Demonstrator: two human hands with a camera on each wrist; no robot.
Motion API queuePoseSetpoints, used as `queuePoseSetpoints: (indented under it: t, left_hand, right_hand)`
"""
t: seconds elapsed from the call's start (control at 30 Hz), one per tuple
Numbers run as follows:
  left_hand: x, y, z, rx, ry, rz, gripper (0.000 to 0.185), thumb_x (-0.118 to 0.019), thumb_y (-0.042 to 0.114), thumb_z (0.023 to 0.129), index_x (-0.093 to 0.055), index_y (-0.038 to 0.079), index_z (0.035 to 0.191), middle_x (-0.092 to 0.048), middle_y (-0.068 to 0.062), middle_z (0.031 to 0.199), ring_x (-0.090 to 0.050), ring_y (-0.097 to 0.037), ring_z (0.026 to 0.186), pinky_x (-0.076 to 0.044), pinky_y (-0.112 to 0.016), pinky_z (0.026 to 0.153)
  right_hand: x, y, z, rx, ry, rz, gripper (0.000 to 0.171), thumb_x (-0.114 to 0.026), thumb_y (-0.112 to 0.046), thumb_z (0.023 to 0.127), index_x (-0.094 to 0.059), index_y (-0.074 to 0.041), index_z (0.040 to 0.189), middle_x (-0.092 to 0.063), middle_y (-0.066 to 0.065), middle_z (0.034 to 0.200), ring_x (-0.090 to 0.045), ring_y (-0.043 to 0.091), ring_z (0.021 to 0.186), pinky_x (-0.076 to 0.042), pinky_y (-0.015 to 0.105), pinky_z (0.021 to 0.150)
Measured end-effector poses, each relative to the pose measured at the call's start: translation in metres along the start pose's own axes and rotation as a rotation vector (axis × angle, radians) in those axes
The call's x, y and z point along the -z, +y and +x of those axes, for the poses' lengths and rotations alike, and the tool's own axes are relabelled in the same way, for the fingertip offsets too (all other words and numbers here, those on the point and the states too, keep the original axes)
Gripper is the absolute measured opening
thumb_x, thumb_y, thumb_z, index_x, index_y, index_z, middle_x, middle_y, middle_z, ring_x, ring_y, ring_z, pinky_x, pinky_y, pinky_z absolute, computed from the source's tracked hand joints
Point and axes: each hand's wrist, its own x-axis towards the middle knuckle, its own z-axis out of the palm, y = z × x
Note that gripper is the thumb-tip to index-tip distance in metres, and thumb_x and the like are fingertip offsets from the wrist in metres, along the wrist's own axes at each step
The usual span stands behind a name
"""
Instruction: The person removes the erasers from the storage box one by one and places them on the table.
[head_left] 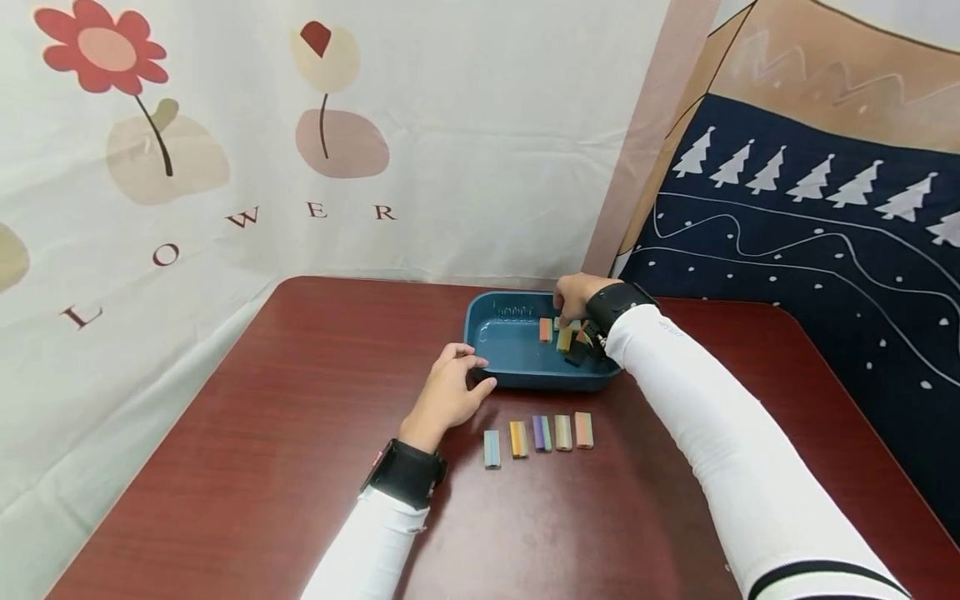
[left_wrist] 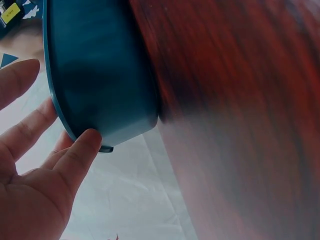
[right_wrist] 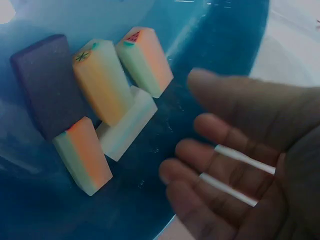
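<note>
Five small blocks lie grouped in the right half of a blue tray; one is dark, the others pale or two-toned, and a pale one lies partly under the yellow one. My right hand hangs over them. The right-wrist view shows its thumb apart from loosely bent fingers, a gap to the blocks, nothing pinched. I read the tray's bare left floor as open room; the curved right wall stands close by that hand.

My left hand is at the tray's front-left corner, digits spread, fingertips touching the rim; I see no grip around it.

Just in front of the tray, a row of five two-tone sticks lies on the table, narrow gaps between them. I note wide room on the tabletop to the left. The tray's back rim sits near the table's far edge, with a white curtain behind and a navy cloth to the right.
</note>
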Motion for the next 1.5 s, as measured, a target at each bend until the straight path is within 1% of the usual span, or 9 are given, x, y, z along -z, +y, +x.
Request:
queuePoseSetpoints:
  t: [0.2, 0.3, 0.4, 0.57, 0.7, 0.93, 1.13, 1.37, 1.5]
  left_hand:
    - [0.001, 0.001, -0.002, 0.006, -0.004, -0.011, 0.034, -0.068, 0.024, 0.092, -0.068, 0.003, 0.118, -0.047, -0.014, 0.134, -0.05, -0.031, 0.12, -0.044, -0.043, 0.098]
    - [0.001, 0.003, -0.003, -0.002, -0.006, -0.019, 0.035, -0.068, 0.024, 0.092, -0.068, 0.002, 0.119, -0.047, -0.015, 0.134, -0.051, -0.031, 0.119, -0.045, -0.043, 0.097]
    - [0.002, 0.005, -0.002, -0.013, -0.004, -0.024, 0.034, -0.068, 0.023, 0.092, -0.068, 0.001, 0.118, -0.047, -0.016, 0.134, -0.051, -0.032, 0.119, -0.044, -0.043, 0.097]
    - [0.003, 0.007, 0.0, -0.03, 0.004, -0.018, 0.034, -0.068, 0.022, 0.092, -0.068, 0.0, 0.118, -0.048, -0.016, 0.133, -0.05, -0.032, 0.12, -0.044, -0.043, 0.098]
    - [0.003, 0.007, 0.001, -0.043, 0.008, -0.007, 0.033, -0.068, 0.022, 0.092, -0.068, 0.001, 0.117, -0.048, -0.017, 0.133, -0.05, -0.032, 0.119, -0.044, -0.043, 0.098]
    - [0.004, 0.008, 0.002, -0.044, 0.01, -0.004, 0.033, -0.068, 0.022, 0.092, -0.068, 0.001, 0.117, -0.048, -0.016, 0.133, -0.05, -0.032, 0.119, -0.044, -0.044, 0.098]
    - [0.002, 0.007, 0.0, -0.022, 0.004, -0.02, 0.034, -0.068, 0.023, 0.092, -0.068, 0.002, 0.119, -0.047, -0.014, 0.134, -0.05, -0.031, 0.12, -0.044, -0.043, 0.098]
    - [-0.001, 0.004, -0.003, -0.002, 0.008, -0.016, 0.033, -0.069, 0.023, 0.092, -0.068, 0.002, 0.118, -0.048, -0.014, 0.133, -0.049, -0.031, 0.12, -0.044, -0.044, 0.098]
    - [-0.001, 0.004, -0.004, 0.004, 0.006, -0.014, 0.034, -0.069, 0.023, 0.092, -0.068, 0.003, 0.118, -0.048, -0.014, 0.133, -0.049, -0.031, 0.121, -0.044, -0.044, 0.098]
  right_hand:
    - [-0.011, -0.009, 0.016, 0.071, -0.026, -0.074, 0.047, -0.077, -0.021, 0.085, -0.062, -0.003, 0.125, -0.062, 0.011, 0.119, -0.058, 0.027, 0.107, -0.049, 0.042, 0.088]
    - [-0.017, -0.014, 0.023, 0.074, -0.031, -0.116, 0.046, -0.081, -0.023, 0.081, -0.066, -0.005, 0.12, -0.066, 0.006, 0.107, -0.06, 0.023, 0.1, -0.05, 0.041, 0.087]
    - [-0.02, -0.018, 0.028, 0.05, -0.011, -0.155, 0.043, -0.084, -0.023, 0.078, -0.068, -0.008, 0.115, -0.066, 0.003, 0.098, -0.06, 0.02, 0.092, -0.051, 0.04, 0.082]
    - [-0.024, -0.018, 0.034, 0.034, 0.011, -0.175, 0.04, -0.087, -0.019, 0.074, -0.069, -0.01, 0.108, -0.064, 0.005, 0.098, -0.06, 0.02, 0.085, -0.053, 0.037, 0.072]
    - [-0.026, -0.016, 0.037, 0.06, 0.008, -0.198, 0.037, -0.087, -0.018, 0.073, -0.069, -0.008, 0.103, -0.065, 0.004, 0.093, -0.061, 0.018, 0.081, -0.053, 0.034, 0.069]
    - [-0.03, -0.019, 0.036, 0.125, 0.05, -0.255, 0.03, -0.088, -0.013, 0.072, -0.067, -0.008, 0.093, -0.064, 0.003, 0.085, -0.062, 0.017, 0.078, -0.053, 0.033, 0.07]
    - [-0.037, -0.021, 0.036, 0.131, 0.074, -0.294, 0.033, -0.088, -0.013, 0.072, -0.064, -0.007, 0.094, -0.061, 0.004, 0.085, -0.06, 0.018, 0.079, -0.053, 0.033, 0.071]
    - [-0.04, -0.025, 0.038, 0.11, 0.052, -0.262, 0.018, -0.081, -0.008, 0.074, -0.065, -0.01, 0.081, -0.063, 0.002, 0.076, -0.055, 0.017, 0.067, -0.048, 0.031, 0.06]
    - [-0.038, -0.025, 0.039, 0.111, 0.033, -0.245, 0.018, -0.082, -0.012, 0.074, -0.066, -0.011, 0.082, -0.063, 0.001, 0.077, -0.056, 0.017, 0.069, -0.048, 0.03, 0.06]
